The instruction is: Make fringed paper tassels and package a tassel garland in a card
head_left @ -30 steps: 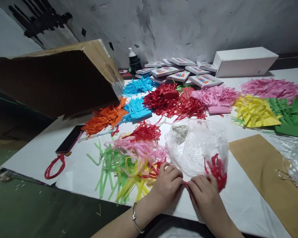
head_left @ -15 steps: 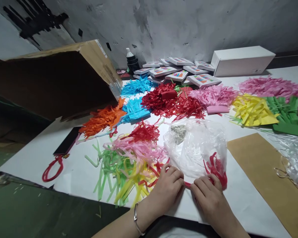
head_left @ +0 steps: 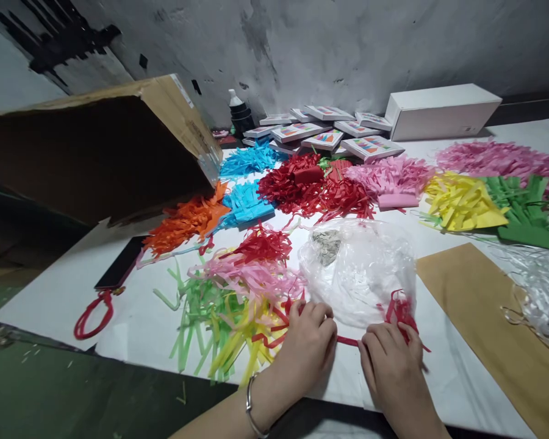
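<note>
Between my hands runs a narrow red rolled strip of tissue paper (head_left: 348,341), low over the white table near its front edge. My left hand (head_left: 308,338) is closed on its left end, and loose red fringe pokes out beyond the fingers. At the other end my right hand (head_left: 392,360) is closed on the strip, with a tuft of red fringe (head_left: 401,314) spreading past it. Just behind the strip lies a clear plastic bag (head_left: 370,262). Left of my left hand sits a fringed bundle in green (head_left: 196,314), yellow (head_left: 240,341), pink (head_left: 256,274) and red (head_left: 265,242).
Farther back lie orange (head_left: 187,222), blue (head_left: 247,204), dark red (head_left: 297,183), pink (head_left: 388,177) and yellow (head_left: 464,204) fringes. A cardboard box (head_left: 178,116) stands left, a phone (head_left: 119,265) before it. Brown card (head_left: 494,317) and clear string (head_left: 542,299) lie right.
My right hand has moved slightly right, away from my left, so more of the red strip shows between them. The red tuft by my right hand has shifted. The view has turned slightly.
</note>
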The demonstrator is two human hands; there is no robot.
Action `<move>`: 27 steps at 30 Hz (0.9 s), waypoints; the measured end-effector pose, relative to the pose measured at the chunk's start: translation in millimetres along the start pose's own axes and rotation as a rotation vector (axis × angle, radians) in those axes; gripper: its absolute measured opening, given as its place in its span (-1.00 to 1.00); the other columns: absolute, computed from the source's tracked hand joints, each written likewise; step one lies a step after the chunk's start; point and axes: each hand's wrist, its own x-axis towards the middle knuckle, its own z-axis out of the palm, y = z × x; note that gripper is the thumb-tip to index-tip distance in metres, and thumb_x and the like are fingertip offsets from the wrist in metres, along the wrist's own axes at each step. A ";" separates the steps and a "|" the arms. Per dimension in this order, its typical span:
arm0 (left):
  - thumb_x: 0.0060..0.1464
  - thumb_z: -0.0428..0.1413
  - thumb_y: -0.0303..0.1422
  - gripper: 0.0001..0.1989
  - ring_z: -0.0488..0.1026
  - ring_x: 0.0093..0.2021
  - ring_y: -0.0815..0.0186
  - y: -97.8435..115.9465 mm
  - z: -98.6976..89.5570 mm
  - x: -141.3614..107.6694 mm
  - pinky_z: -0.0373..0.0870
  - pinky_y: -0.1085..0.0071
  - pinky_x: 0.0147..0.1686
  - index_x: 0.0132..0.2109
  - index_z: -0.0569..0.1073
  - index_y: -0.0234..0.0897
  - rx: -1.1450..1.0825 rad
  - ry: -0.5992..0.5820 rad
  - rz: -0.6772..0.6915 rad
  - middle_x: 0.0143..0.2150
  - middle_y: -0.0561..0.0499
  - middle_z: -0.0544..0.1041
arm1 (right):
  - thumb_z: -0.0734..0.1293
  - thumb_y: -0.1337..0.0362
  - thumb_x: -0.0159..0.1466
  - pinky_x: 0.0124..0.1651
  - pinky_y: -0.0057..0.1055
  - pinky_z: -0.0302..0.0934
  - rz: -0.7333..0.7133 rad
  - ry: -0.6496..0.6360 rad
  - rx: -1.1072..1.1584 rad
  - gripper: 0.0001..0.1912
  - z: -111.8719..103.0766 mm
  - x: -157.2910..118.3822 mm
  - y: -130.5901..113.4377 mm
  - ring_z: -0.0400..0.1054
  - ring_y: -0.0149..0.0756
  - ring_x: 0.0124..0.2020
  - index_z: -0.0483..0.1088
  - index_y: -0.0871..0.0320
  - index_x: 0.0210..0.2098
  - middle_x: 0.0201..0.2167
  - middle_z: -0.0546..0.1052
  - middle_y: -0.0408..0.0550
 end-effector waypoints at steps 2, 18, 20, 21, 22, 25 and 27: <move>0.15 0.16 -0.55 -0.89 0.39 -0.09 0.17 -3.0 -0.3 -0.6 0.11 0.01 0.13 -0.21 0.47 -0.25 0.026 -0.009 0.115 -0.10 -0.03 0.53 | 0.15 0.41 0.42 0.23 0.02 -0.04 -0.062 0.016 0.041 -0.74 1.4 -2.1 0.5 0.38 -0.20 -0.16 0.44 0.14 -0.29 -0.29 0.54 -0.04; 0.29 0.07 -0.40 -0.81 0.47 -0.19 0.24 5.1 -29.6 -7.5 0.33 0.31 -0.16 -0.18 0.60 -0.20 -0.615 -0.115 -0.086 -0.23 -0.04 0.60 | 0.09 0.51 0.41 0.28 -0.07 -0.01 -0.529 0.110 -0.005 -0.64 -28.8 22.1 -2.4 0.46 -0.21 -0.09 0.50 0.20 -0.15 -0.24 0.62 -0.02; 0.25 0.16 -0.24 -0.80 0.48 -0.24 0.24 10.4 -34.8 -11.2 0.35 0.35 -0.20 -0.26 0.60 -0.23 -0.882 -0.144 -0.221 -0.30 -0.03 0.59 | 0.12 0.51 0.41 0.25 -0.13 0.04 -0.597 0.116 0.018 -0.66 -43.6 32.0 -6.4 0.49 -0.25 -0.15 0.51 0.18 -0.15 -0.27 0.63 -0.06; 0.19 0.22 -0.15 -0.74 0.47 -0.28 0.25 12.4 -35.9 -11.7 0.35 0.36 -0.23 -0.31 0.59 -0.26 -1.012 -0.153 -0.296 -0.34 -0.02 0.57 | 0.13 0.50 0.41 0.21 -0.17 0.09 -0.600 0.122 0.048 -0.68 -48.7 36.7 -8.5 0.50 -0.28 -0.20 0.50 0.18 -0.16 -0.32 0.62 -0.08; 0.12 0.26 -0.08 -0.68 0.45 -0.32 0.27 14.0 -36.0 -11.5 0.35 0.38 -0.26 -0.34 0.57 -0.28 -1.124 -0.153 -0.358 -0.38 -0.01 0.55 | 0.16 0.49 0.41 0.15 -0.20 0.14 -0.570 0.130 0.101 -0.72 -51.9 40.6 -10.6 0.49 -0.30 -0.27 0.49 0.18 -0.18 -0.37 0.60 -0.10; 0.03 0.30 0.02 -0.56 0.38 -0.37 0.32 17.5 -31.4 -8.6 0.30 0.41 -0.30 -0.40 0.51 -0.32 -1.279 -0.074 -0.371 -0.43 0.01 0.49 | 0.22 0.47 0.39 -0.06 -0.31 0.27 -0.407 0.097 0.338 -0.83 -49.4 45.1 -15.2 0.43 -0.37 -0.39 0.43 0.17 -0.20 -0.44 0.53 -0.13; 0.07 0.27 0.02 -0.55 0.37 -0.36 0.33 20.1 -25.9 -6.5 0.30 0.42 -0.30 -0.40 0.47 -0.31 -1.262 0.029 -0.322 -0.41 0.00 0.46 | 0.25 0.49 0.37 -0.16 -0.36 0.33 -0.315 0.066 0.485 -0.84 -41.2 42.3 -16.1 0.43 -0.36 -0.36 0.41 0.17 -0.15 -0.40 0.53 -0.10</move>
